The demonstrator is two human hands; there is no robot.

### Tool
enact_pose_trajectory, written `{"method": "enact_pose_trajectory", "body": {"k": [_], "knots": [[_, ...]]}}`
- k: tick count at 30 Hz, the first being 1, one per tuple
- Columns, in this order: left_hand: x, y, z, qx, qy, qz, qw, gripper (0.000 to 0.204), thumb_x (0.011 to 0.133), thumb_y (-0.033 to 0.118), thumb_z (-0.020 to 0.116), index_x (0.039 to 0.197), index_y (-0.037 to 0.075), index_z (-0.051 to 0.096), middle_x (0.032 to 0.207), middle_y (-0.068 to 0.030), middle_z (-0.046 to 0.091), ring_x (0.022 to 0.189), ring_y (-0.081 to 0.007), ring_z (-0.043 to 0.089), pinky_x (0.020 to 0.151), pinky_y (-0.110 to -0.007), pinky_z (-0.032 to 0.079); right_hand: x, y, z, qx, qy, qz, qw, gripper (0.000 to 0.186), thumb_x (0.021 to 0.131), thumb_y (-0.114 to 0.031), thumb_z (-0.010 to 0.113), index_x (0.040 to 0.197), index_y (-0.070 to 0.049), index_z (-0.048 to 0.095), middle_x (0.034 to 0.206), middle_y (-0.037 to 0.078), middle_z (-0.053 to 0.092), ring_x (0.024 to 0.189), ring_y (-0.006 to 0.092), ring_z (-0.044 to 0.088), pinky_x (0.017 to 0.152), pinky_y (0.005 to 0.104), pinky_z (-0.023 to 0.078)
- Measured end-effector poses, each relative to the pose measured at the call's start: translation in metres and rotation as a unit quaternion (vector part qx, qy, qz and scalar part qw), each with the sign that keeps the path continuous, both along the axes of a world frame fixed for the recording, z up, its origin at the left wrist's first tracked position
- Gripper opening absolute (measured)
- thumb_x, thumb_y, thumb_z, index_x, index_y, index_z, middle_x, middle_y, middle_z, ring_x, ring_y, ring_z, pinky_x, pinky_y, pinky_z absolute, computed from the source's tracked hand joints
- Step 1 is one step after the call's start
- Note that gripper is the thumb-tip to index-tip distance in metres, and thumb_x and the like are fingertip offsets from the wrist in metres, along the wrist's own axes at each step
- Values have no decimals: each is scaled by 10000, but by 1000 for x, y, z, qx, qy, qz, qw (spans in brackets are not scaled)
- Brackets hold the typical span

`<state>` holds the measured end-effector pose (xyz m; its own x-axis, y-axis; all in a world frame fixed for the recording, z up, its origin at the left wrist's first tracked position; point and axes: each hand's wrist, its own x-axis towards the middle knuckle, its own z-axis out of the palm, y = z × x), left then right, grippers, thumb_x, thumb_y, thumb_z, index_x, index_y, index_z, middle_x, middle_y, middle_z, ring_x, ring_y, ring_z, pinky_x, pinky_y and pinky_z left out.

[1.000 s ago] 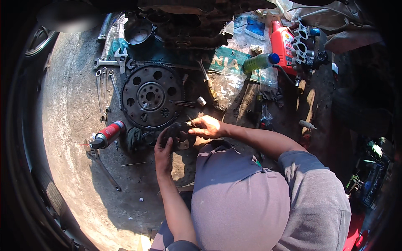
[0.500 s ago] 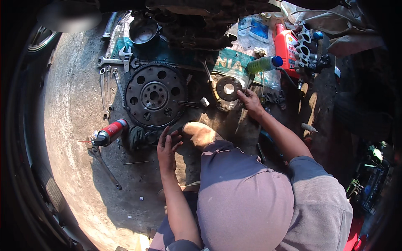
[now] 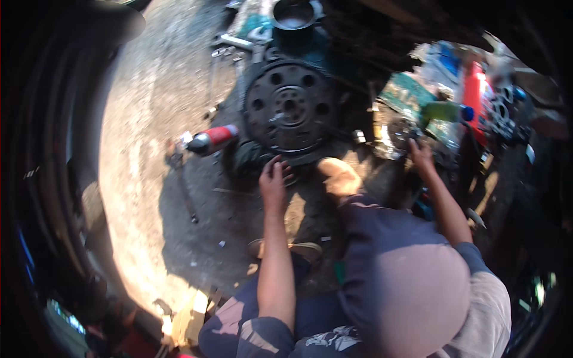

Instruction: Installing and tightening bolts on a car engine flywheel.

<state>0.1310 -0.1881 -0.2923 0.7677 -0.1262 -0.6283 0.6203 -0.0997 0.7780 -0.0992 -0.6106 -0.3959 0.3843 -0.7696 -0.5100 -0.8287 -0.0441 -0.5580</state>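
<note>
My left hand (image 3: 274, 176) is open, fingers apart, just below the large toothed flywheel (image 3: 271, 86), with nothing visible in it. My right hand (image 3: 421, 155) reaches to a small dark metal disc (image 3: 401, 132) lying on or over crumpled plastic at the right; motion blur hides whether its fingers still grip it. A red spray can (image 3: 215, 138) lies left of the flywheel, near a long wrench (image 3: 185, 191). My foot (image 3: 337, 176) shows between the hands, above my bent leg in grey cloth.
Wrenches (image 3: 236, 42) and a metal bowl (image 3: 292, 24) sit above the flywheel, beside dark machinery overhead (image 3: 388, 30). At the right are a green bottle (image 3: 441, 112), a red jug (image 3: 474, 83) and a metal casting (image 3: 501, 113). Pale timber pieces (image 3: 188, 316) lie at lower left.
The disc, first held in both hands near my lap, went up and right in my right hand; my left hand let go and opened. The view has since swung, shifting the scene right.
</note>
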Motion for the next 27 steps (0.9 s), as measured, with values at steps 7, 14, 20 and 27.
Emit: {"method": "enact_pose_trajectory", "body": {"k": [7,14,20,27], "knots": [[46,13,-13,224,-233,0,946,354,1022,161,581,1330,-8,628,1197,-175,718,1051,-255,719,918,-358,561,25,18,51,-218,71,188,955,360,1011,-336,623,1165,-17,691,923,250,710,856,358,706,759,425,523],[93,-26,-35,339,-183,-9,923,509,958,205,567,1341,-131,551,1291,-346,616,1214,-409,628,1046,-447,490,115,94,67,-131,-256,371,883,169,988,-153,629,1074,-15,674,850,173,686,753,279,685,683,388,532],[132,-35,-54,450,-99,-72,884,583,884,305,610,1303,-100,579,1293,-313,633,1230,-431,610,1071,-466,461,174,140,52,-136,-77,439,885,283,933,-308,691,1047,-56,629,845,212,695,824,430,688,694,508,547],[144,-40,-68,478,-56,-23,876,480,924,320,705,1230,-27,575,1230,-257,663,1165,-398,643,1014,-467,503,178,140,27,-177,-85,473,859,246,943,-285,638,962,-47,580,772,215,689,736,431,680,640,533,515]]}}
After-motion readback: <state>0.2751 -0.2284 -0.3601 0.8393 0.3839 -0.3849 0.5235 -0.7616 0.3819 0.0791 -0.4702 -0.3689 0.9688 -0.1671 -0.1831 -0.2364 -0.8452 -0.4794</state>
